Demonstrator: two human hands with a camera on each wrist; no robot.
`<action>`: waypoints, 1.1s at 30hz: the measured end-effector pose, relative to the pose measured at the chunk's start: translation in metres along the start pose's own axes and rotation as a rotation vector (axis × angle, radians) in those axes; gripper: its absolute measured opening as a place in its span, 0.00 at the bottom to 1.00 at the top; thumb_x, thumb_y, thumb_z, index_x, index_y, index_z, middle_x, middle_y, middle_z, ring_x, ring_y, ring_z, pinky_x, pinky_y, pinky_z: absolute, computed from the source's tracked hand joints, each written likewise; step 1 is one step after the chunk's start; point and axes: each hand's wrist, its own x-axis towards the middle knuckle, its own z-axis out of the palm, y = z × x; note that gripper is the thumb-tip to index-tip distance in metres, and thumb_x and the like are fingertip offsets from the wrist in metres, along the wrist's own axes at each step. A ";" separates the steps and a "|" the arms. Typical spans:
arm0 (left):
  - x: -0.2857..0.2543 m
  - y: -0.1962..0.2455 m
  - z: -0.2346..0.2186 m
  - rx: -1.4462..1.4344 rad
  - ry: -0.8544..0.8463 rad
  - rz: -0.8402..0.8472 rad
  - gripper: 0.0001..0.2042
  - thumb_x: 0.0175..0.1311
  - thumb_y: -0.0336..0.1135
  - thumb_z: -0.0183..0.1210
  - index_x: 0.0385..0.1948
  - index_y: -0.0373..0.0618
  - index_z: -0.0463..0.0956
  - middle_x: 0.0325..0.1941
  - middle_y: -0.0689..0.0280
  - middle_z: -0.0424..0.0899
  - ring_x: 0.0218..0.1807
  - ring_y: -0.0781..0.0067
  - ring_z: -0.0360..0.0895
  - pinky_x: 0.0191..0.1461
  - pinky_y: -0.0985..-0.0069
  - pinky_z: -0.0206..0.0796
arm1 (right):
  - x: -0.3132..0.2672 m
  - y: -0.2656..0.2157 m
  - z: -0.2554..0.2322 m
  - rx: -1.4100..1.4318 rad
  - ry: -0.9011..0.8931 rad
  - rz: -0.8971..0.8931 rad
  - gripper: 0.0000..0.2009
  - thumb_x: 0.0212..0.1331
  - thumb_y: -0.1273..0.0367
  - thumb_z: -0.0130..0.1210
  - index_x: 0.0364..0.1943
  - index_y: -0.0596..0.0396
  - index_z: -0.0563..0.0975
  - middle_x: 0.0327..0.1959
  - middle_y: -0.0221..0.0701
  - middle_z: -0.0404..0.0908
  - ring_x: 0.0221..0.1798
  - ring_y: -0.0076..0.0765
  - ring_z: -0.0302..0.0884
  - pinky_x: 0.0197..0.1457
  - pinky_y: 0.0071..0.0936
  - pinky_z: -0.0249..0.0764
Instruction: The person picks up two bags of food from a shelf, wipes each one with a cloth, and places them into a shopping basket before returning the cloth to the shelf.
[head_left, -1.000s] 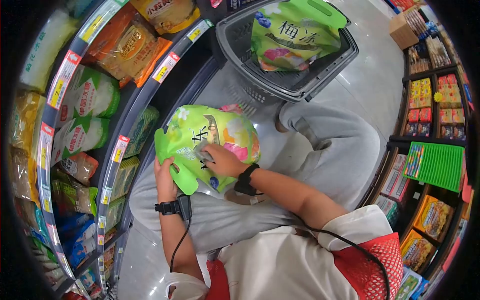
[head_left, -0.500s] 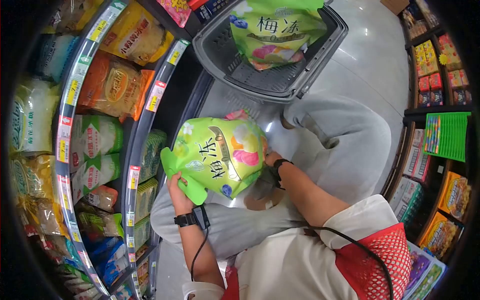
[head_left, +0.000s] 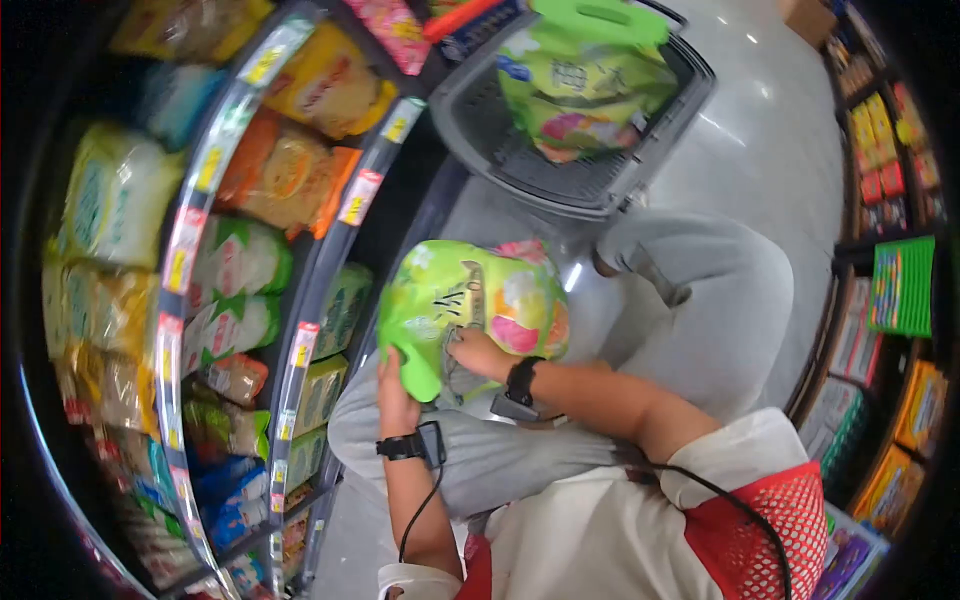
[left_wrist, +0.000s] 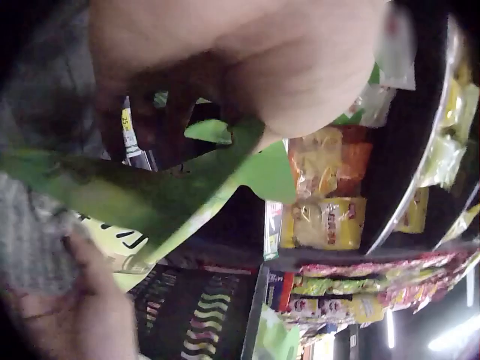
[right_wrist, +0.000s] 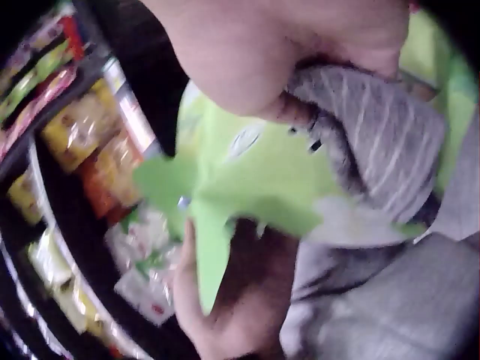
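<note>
Nearest me, my left hand [head_left: 396, 388] grips the handle flap of the green bag [head_left: 420, 295], thumb on one face; the fingertips behind the flap are hard to make out. My right hand [head_left: 480, 355] is curled round a grey cloth [right_wrist: 379, 139], against the near side of the green bag. From the head I see little more than a grey patch there; the right wrist view shows the cloth bunched under my fingers, with pale stripes. The green bag is just in front of my crossed legs [head_left: 700, 300], its printed face up; whether it rests on the floor I cannot tell. Left of the green bag are shelves of packets [head_left: 290, 175]. Beyond it sits a dark basket [head_left: 480, 125] holding a second green bag [head_left: 585, 90], shown whole only from the head. Well right of it stands a rack [head_left: 850, 250] with boxes.
</note>
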 end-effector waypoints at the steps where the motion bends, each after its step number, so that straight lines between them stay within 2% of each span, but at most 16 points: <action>1: 0.000 -0.006 -0.002 0.023 -0.010 -0.003 0.21 0.78 0.48 0.46 0.62 0.43 0.67 0.56 0.62 0.80 0.53 0.64 0.79 0.58 0.67 0.72 | 0.003 -0.016 0.003 0.070 0.027 -0.012 0.19 0.61 0.63 0.50 0.52 0.60 0.76 0.34 0.46 0.80 0.40 0.57 0.80 0.50 0.42 0.75; 3: -0.013 -0.006 0.014 0.034 -0.060 0.016 0.25 0.78 0.51 0.44 0.66 0.42 0.64 0.60 0.63 0.76 0.58 0.67 0.75 0.61 0.68 0.69 | -0.012 -0.086 -0.014 0.214 0.085 -0.019 0.18 0.61 0.66 0.51 0.53 0.60 0.75 0.37 0.46 0.80 0.44 0.58 0.79 0.53 0.41 0.74; 6: -0.037 -0.008 0.042 0.036 -0.081 0.038 0.26 0.79 0.53 0.41 0.65 0.39 0.63 0.59 0.62 0.75 0.57 0.70 0.73 0.62 0.70 0.66 | -0.003 -0.117 -0.021 0.090 0.315 -0.437 0.16 0.62 0.71 0.51 0.54 0.60 0.75 0.47 0.49 0.79 0.51 0.57 0.77 0.57 0.40 0.72; 7: -0.042 -0.012 0.047 0.039 -0.089 0.049 0.27 0.79 0.53 0.40 0.65 0.38 0.64 0.58 0.62 0.75 0.56 0.70 0.73 0.61 0.70 0.66 | -0.003 -0.127 -0.027 0.116 0.224 -0.396 0.15 0.63 0.73 0.51 0.53 0.61 0.75 0.53 0.50 0.76 0.56 0.55 0.75 0.60 0.39 0.70; 10: -0.045 -0.040 0.040 0.148 -0.136 0.132 0.29 0.80 0.54 0.37 0.66 0.35 0.62 0.60 0.61 0.73 0.59 0.70 0.72 0.64 0.71 0.63 | -0.008 -0.128 -0.020 0.055 0.154 -0.464 0.17 0.63 0.70 0.52 0.56 0.62 0.75 0.50 0.48 0.77 0.57 0.51 0.75 0.63 0.37 0.69; 14: -0.074 -0.033 0.047 -0.244 -0.121 0.091 0.28 0.79 0.55 0.38 0.66 0.41 0.63 0.63 0.61 0.73 0.62 0.67 0.72 0.66 0.68 0.64 | -0.036 -0.125 -0.020 -0.171 -0.086 -0.385 0.19 0.60 0.70 0.52 0.56 0.62 0.75 0.53 0.50 0.78 0.58 0.53 0.75 0.63 0.39 0.70; 18: -0.058 -0.045 0.024 -0.408 -0.146 0.047 0.27 0.79 0.55 0.38 0.65 0.43 0.64 0.61 0.60 0.75 0.62 0.63 0.73 0.66 0.64 0.65 | -0.084 -0.111 -0.029 -0.311 -0.280 -0.362 0.20 0.58 0.71 0.50 0.56 0.62 0.74 0.46 0.52 0.81 0.52 0.54 0.79 0.57 0.40 0.74; 19: -0.057 -0.041 0.025 -0.402 -0.128 0.039 0.27 0.79 0.55 0.37 0.65 0.43 0.65 0.61 0.59 0.76 0.62 0.62 0.74 0.66 0.63 0.65 | -0.102 -0.117 -0.039 -0.309 -0.349 -0.231 0.20 0.58 0.70 0.50 0.56 0.62 0.74 0.46 0.52 0.82 0.49 0.53 0.82 0.52 0.40 0.76; 22: -0.063 -0.029 0.045 -0.387 -0.107 -0.007 0.27 0.79 0.55 0.36 0.63 0.42 0.66 0.60 0.59 0.77 0.61 0.61 0.74 0.65 0.60 0.66 | -0.118 -0.113 -0.062 -0.412 -0.311 -0.190 0.21 0.58 0.68 0.49 0.56 0.62 0.73 0.46 0.53 0.82 0.45 0.51 0.83 0.47 0.40 0.77; 24: -0.070 -0.008 0.073 -0.423 -0.122 -0.042 0.27 0.79 0.55 0.36 0.63 0.42 0.68 0.59 0.59 0.77 0.61 0.60 0.74 0.65 0.59 0.66 | -0.122 -0.137 -0.081 -0.511 -0.308 -0.197 0.21 0.59 0.65 0.50 0.54 0.63 0.74 0.42 0.54 0.82 0.43 0.54 0.83 0.46 0.43 0.77; 25: -0.084 0.001 0.096 -0.433 -0.099 -0.159 0.26 0.79 0.55 0.37 0.61 0.42 0.70 0.58 0.60 0.79 0.58 0.59 0.76 0.64 0.59 0.67 | -0.124 -0.154 -0.090 -0.560 -0.310 -0.201 0.21 0.59 0.64 0.50 0.53 0.64 0.74 0.41 0.55 0.82 0.42 0.56 0.83 0.46 0.44 0.77; 27: -0.099 -0.014 0.120 -0.307 -0.118 -0.051 0.24 0.79 0.54 0.39 0.57 0.42 0.71 0.52 0.60 0.80 0.53 0.64 0.78 0.57 0.63 0.71 | -0.125 -0.182 -0.110 -0.743 -0.313 -0.252 0.20 0.59 0.60 0.51 0.47 0.64 0.76 0.37 0.57 0.82 0.42 0.60 0.82 0.47 0.48 0.77; 28: -0.094 -0.032 0.126 -0.313 -0.191 0.032 0.24 0.79 0.54 0.41 0.57 0.42 0.71 0.52 0.61 0.80 0.52 0.67 0.78 0.54 0.65 0.72 | -0.136 -0.216 -0.125 -0.806 -0.400 -0.181 0.20 0.59 0.58 0.52 0.41 0.65 0.78 0.35 0.56 0.83 0.41 0.59 0.83 0.46 0.47 0.77; 30: -0.100 -0.048 0.147 -0.322 -0.139 0.110 0.26 0.78 0.55 0.40 0.60 0.41 0.68 0.55 0.63 0.77 0.55 0.69 0.76 0.57 0.69 0.70 | -0.122 -0.189 -0.142 -0.838 -0.308 -0.233 0.23 0.62 0.53 0.52 0.38 0.65 0.78 0.32 0.54 0.83 0.40 0.57 0.83 0.44 0.46 0.77; 32: -0.119 -0.041 0.159 -0.290 -0.132 0.021 0.28 0.79 0.55 0.38 0.63 0.37 0.65 0.59 0.61 0.75 0.61 0.68 0.72 0.64 0.71 0.64 | -0.107 -0.175 -0.159 -0.583 -0.251 -0.180 0.25 0.64 0.50 0.51 0.35 0.64 0.78 0.31 0.53 0.83 0.38 0.56 0.83 0.43 0.45 0.76; 33: -0.122 -0.038 0.163 -0.272 -0.198 0.054 0.29 0.79 0.55 0.37 0.65 0.36 0.64 0.62 0.60 0.73 0.63 0.68 0.70 0.66 0.71 0.61 | -0.107 -0.173 -0.164 -0.460 -0.234 -0.129 0.26 0.65 0.48 0.50 0.34 0.64 0.78 0.30 0.53 0.82 0.38 0.55 0.83 0.43 0.45 0.76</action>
